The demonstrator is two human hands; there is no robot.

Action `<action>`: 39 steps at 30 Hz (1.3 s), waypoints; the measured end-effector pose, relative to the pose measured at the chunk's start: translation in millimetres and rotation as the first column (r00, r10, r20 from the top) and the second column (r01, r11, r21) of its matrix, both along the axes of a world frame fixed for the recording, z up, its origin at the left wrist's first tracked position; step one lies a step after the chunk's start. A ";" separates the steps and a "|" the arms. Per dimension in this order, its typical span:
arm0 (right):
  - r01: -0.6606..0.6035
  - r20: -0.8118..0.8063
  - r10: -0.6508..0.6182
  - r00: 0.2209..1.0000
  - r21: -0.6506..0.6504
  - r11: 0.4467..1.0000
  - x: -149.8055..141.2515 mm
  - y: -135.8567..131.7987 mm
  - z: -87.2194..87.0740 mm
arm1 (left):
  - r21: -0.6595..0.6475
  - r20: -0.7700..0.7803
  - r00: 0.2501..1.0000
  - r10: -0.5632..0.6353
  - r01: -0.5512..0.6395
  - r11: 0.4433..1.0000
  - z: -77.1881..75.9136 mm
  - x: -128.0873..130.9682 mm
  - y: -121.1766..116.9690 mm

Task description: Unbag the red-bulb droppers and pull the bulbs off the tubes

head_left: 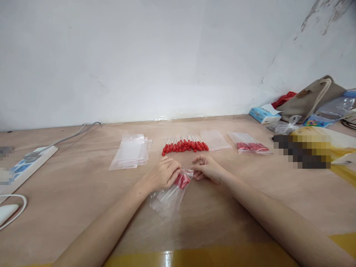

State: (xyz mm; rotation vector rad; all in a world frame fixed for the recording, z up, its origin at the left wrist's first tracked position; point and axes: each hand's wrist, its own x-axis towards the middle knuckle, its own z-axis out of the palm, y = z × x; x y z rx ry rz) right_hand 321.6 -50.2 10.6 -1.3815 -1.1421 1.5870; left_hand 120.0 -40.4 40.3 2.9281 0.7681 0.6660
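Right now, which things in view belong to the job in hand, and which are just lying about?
Job in hand, it seems:
bag in the left hand
red-tipped sticks
flat bags on both sides of the sticks
filled bags

Just lying about, it seems:
power strip
tissue box
handbag

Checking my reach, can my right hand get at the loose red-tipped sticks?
Probably yes: the right hand is close to the loose red-tipped sticks, and nothing visible blocks the way.
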 end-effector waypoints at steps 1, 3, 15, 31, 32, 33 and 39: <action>-0.032 -0.003 0.032 0.999 0.011 0.999 0.8 -0.1 0.2 | -0.012 0.031 0.997 0.075 -0.075 0.997 -1.0 0.6 0.1; -0.094 0.015 0.093 0.996 0.041 0.995 1.2 -1.5 1.6 | -0.118 0.080 0.968 0.238 -0.228 0.967 -4.3 1.6 0.5; -0.361 0.655 -0.019 0.755 0.441 0.822 16.4 2.2 -7.7 | -0.993 0.040 0.706 0.708 -0.051 0.106 -15.9 -4.3 1.5; -0.275 0.642 -0.342 0.686 0.664 0.695 -3.6 -6.3 -19.6 | -0.792 0.159 0.891 0.425 -0.142 0.594 -25.3 -5.4 -1.6; -0.274 0.641 -0.347 0.685 0.667 0.693 -4.1 -6.5 -19.6 | -0.774 0.170 0.899 0.405 -0.133 0.619 -25.3 -5.5 -3.3; -0.271 0.639 -0.349 0.685 0.669 0.692 -4.4 -6.7 -19.7 | -0.758 0.179 0.907 0.381 -0.120 0.641 -25.1 -5.6 -5.0; -0.275 0.619 -0.350 0.703 0.691 0.669 -3.0 -6.7 -20.5 | -0.741 0.208 0.935 0.288 -0.041 0.670 -23.7 -4.9 -8.1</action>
